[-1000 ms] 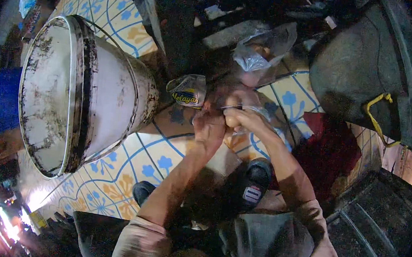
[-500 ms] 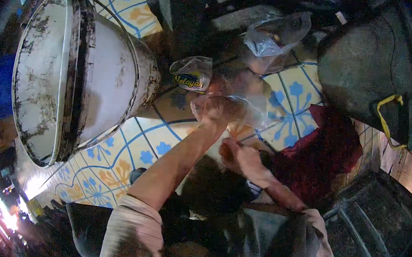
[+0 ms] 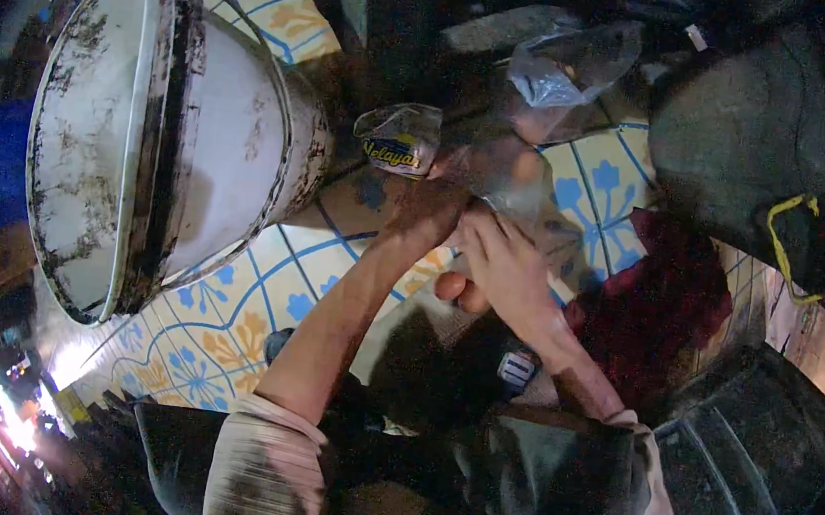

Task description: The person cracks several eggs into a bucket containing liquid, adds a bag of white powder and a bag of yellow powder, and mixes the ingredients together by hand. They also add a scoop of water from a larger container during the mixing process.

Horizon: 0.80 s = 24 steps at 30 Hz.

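A clear plastic bag [image 3: 515,193] is between my hands above the tiled floor, with rounded brownish shapes dimly visible through it. My left hand [image 3: 435,208] is closed on the near-left side of the bag; its fingers are partly hidden in shadow. At the bag's near edge, the bent fingers of my right hand [image 3: 503,259] pinch the plastic. Two brown eggs [image 3: 450,285] show just below my right hand, beside its palm edge; whether they touch the hand I cannot tell. A printed clear packet [image 3: 400,141] lies beyond my left hand.
A stained white bucket [image 3: 231,118] lies tipped on the left. Another clear plastic bag [image 3: 557,77] is at the far side. To the right are a dark red cloth [image 3: 654,303], a large dark tub [image 3: 746,142] with a yellow strip [image 3: 781,241], and a black ridged object [image 3: 745,443].
My right hand has moved up to the bag's edge beside my left hand. The two eggs now show below it, where a brown rounded shape was at its fingers before.
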Each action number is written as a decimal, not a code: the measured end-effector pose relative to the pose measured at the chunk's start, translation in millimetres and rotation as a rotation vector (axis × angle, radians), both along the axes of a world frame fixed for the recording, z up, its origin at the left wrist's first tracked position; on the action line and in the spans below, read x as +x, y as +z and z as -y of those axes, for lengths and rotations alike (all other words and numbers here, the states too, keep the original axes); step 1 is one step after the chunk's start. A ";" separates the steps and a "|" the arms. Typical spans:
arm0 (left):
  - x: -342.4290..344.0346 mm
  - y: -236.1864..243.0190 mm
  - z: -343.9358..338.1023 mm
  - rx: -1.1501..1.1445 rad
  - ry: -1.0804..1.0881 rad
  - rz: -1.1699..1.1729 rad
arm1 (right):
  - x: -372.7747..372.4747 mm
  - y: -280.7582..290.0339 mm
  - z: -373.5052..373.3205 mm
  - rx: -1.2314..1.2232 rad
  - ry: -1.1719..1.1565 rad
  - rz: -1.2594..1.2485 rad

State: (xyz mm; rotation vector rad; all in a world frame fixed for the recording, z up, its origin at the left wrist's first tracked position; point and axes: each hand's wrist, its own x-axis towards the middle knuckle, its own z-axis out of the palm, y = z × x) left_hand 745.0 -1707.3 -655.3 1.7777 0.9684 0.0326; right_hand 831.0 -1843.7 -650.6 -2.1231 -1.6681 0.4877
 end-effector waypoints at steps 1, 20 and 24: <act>-6.1 -8.5 -1.7 0.005 0.007 -0.002 | 1.0 -7.0 -12.7 -0.021 0.163 0.208; -19.7 -72.4 -14.3 0.315 -0.500 -0.098 | 42.0 -39.2 -23.4 -0.198 -0.061 -0.217; -17.3 -4.7 -25.7 -0.072 -0.242 0.118 | 62.7 -14.4 -37.7 -0.321 -0.209 -0.222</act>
